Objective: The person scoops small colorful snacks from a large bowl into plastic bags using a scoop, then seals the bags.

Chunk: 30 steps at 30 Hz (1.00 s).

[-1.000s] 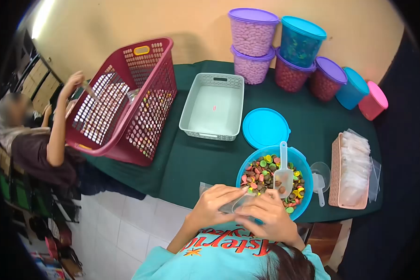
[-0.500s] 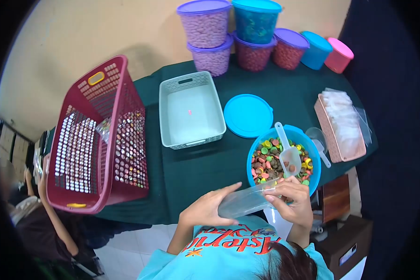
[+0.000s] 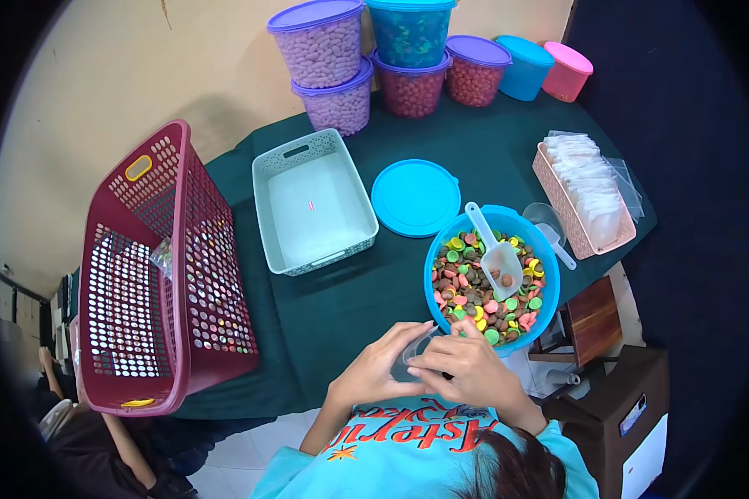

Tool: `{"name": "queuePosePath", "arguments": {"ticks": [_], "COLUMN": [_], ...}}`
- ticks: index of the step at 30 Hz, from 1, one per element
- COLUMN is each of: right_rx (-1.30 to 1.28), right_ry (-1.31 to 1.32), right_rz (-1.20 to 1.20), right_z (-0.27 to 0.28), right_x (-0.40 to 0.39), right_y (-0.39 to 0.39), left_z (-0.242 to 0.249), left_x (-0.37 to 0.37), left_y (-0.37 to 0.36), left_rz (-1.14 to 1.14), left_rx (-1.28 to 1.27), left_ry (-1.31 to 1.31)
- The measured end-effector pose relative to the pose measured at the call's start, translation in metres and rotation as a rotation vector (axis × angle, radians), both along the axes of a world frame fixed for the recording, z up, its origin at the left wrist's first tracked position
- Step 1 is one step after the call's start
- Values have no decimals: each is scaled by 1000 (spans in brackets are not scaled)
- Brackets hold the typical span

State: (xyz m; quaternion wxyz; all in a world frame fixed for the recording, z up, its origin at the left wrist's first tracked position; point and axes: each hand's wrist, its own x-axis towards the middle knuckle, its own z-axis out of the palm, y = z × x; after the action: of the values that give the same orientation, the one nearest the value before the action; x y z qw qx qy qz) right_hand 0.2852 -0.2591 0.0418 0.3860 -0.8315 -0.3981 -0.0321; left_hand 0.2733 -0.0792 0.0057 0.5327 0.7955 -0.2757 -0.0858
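Observation:
A clear plastic bag (image 3: 417, 348) is held between my hands, close to my chest and by the near rim of the blue tub (image 3: 431, 293). My left hand (image 3: 383, 364) curves around the bag's left side. With its fingers pinched, my right hand (image 3: 460, 363) grips the bag's right side and partly hides it. Brown, pink, green and yellow button-shaped candies (image 3: 495, 314) fill the tub. On top of them rests a translucent white scoop (image 3: 498, 259), holding a few brown pieces, its handle against the far rim.
A pink basket (image 3: 588, 245) of clear bags stands right, beside another scoop (image 3: 558, 245). A blue lid (image 3: 416, 198) and pale green tray (image 3: 312, 266) lie left of it. Lidded tubs (image 3: 408, 87) line the wall. A maroon basket (image 3: 216, 274) stands left, near another person's arm (image 3: 129, 449).
The bag was stretched lengthwise between my hands; now my hands are closer together and the bag looks shortened. The right hand has moved left. The whole view has shifted.

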Motion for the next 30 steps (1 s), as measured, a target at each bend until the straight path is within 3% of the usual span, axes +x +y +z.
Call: {"name": "queuePosePath", "arguments": {"ticks": [3, 5, 7, 9, 10, 12, 13, 16, 19, 22, 30], "right_rx": [22, 201, 292, -7, -5, -392, -389, -794, -908, -780, -851], "right_ry": [-11, 10, -101, -236, -243, -349, -354, -537, -666, -755, -798], "right_rz": [21, 33, -100, -290, -277, -112, -93, 46, 145, 181, 171], "right_z": [4, 16, 18, 28, 30, 27, 21, 3, 8, 12, 36], "right_x": [6, 23, 52, 83, 93, 110, 115, 128, 137, 151, 173], "right_y": [-7, -22, -46, -62, -68, -73, -73, -70, -71, -79, -102], "left_z": [0, 0, -1, -6, -7, -12, -14, -15, -14, -17, -8], "left_x": [-3, -6, -8, -9, -10, -9, -11, -15, -19, -20, -32], "left_y": [-5, -6, -7, -11, -14, -21, -24, -37, -46, -54, -78], "left_rz": [41, 125, 159, 218, 234, 244, 240, 285, 356, 432, 673], "left_rx": [-53, -76, -94, -184, -201, -170, -137, -125, -111, -122, -144], "left_ry": [26, 26, 59, 73, 89, 72, 70, 77, 5, 13, 1]}}
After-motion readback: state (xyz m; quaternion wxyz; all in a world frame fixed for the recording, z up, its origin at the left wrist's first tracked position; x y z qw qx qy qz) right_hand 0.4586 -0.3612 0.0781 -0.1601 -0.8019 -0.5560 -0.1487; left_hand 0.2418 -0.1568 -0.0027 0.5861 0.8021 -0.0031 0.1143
